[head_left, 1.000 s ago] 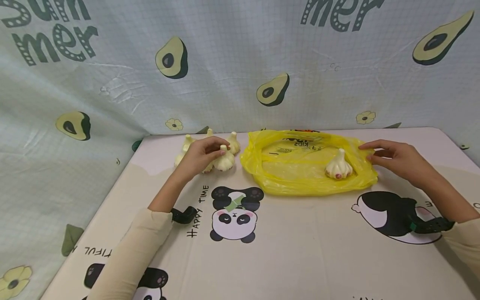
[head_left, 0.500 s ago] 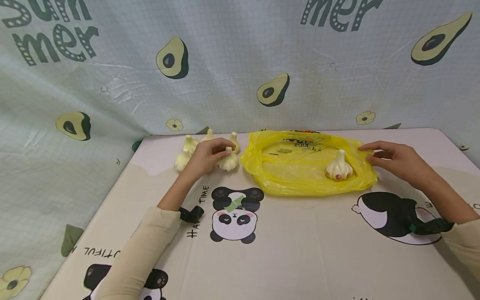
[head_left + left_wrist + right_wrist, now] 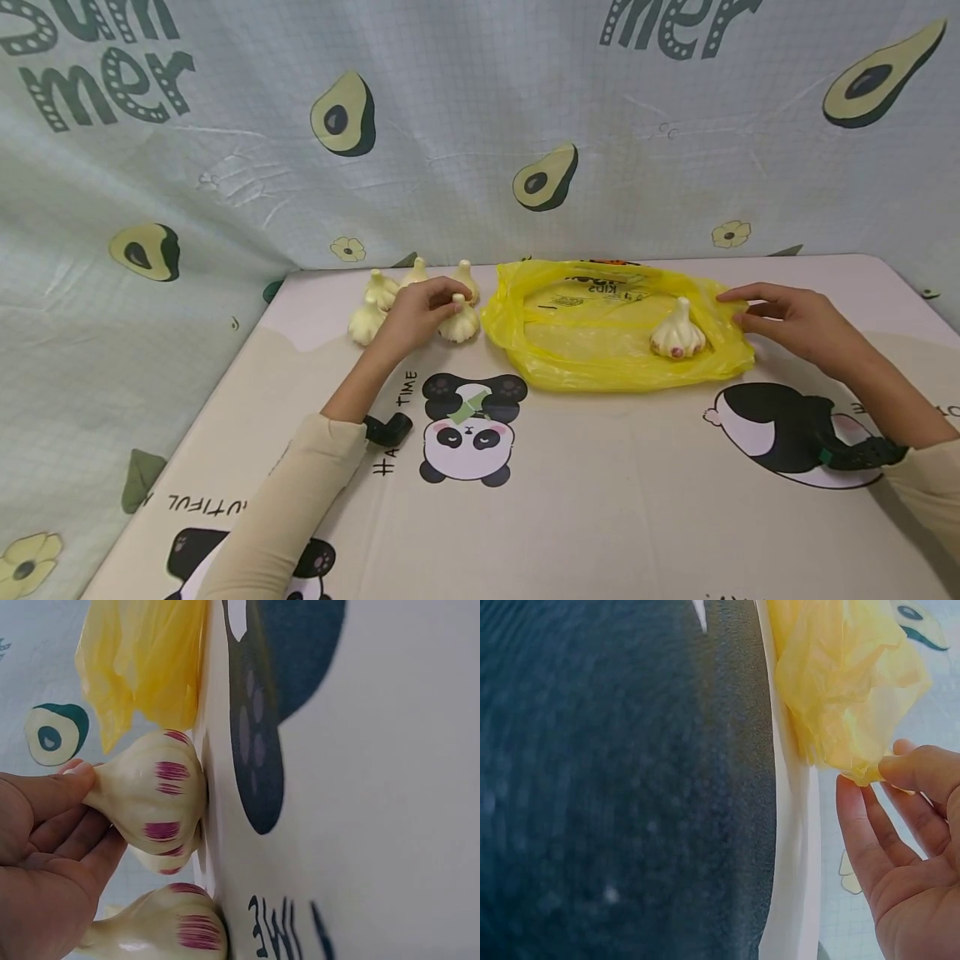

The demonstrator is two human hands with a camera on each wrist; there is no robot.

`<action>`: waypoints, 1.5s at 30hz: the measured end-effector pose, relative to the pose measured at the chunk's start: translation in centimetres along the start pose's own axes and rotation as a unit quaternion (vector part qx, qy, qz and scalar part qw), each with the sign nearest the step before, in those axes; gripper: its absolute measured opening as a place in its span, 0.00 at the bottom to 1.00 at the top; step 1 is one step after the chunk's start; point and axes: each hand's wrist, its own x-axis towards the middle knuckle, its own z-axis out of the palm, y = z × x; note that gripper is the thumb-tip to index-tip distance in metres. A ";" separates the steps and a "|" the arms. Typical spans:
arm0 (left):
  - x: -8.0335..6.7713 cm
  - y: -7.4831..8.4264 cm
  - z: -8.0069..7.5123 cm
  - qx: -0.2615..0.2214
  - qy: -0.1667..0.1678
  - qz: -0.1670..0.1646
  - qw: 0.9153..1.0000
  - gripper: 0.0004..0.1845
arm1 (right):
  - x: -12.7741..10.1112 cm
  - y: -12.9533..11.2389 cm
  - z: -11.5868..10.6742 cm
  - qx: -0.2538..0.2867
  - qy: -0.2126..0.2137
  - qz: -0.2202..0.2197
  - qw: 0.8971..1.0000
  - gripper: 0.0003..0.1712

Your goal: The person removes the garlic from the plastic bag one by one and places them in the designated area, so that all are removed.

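Note:
My left hand [image 3: 431, 307] grips a white garlic bulb [image 3: 459, 325] by its stem at the back left of the table. In the left wrist view the fingers [image 3: 52, 796] curl round the stem of that purple-streaked bulb [image 3: 154, 799], which stands on the table. A flat yellow plastic bag [image 3: 600, 350] lies right of it, with another garlic bulb [image 3: 677, 335] on it. My right hand [image 3: 776, 312] pinches the bag's right edge [image 3: 859, 769] between thumb and fingers.
Several more garlic bulbs [image 3: 375, 304] stand behind and left of my left hand, near the table's back edge. A panda-print cloth [image 3: 600, 500] covers the table. An avocado-print curtain [image 3: 480, 125] hangs close behind and along the left side.
My left hand has slid the garlic bulb a little to the right, toward the yellow bag. The right hand stays on the bag's edge.

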 end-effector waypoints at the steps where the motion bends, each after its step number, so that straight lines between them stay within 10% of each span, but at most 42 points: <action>1: 0.0 0.0 0.0 -0.001 -0.002 -0.003 1.000 0.10 | 0.0 0.0 0.0 -0.001 -0.001 0.000 1.000 0.27; 26: -0.4 0.5 -0.4 -0.001 0.001 0.003 1.000 0.10 | 0.1 -0.2 -0.3 -0.022 -0.009 -0.005 1.000 0.24; 45: 0.7 5.6 0.3 -0.011 -0.006 0.074 0.997 0.14 | 0.8 -0.1 -1.8 -0.053 -0.049 -0.038 0.997 0.23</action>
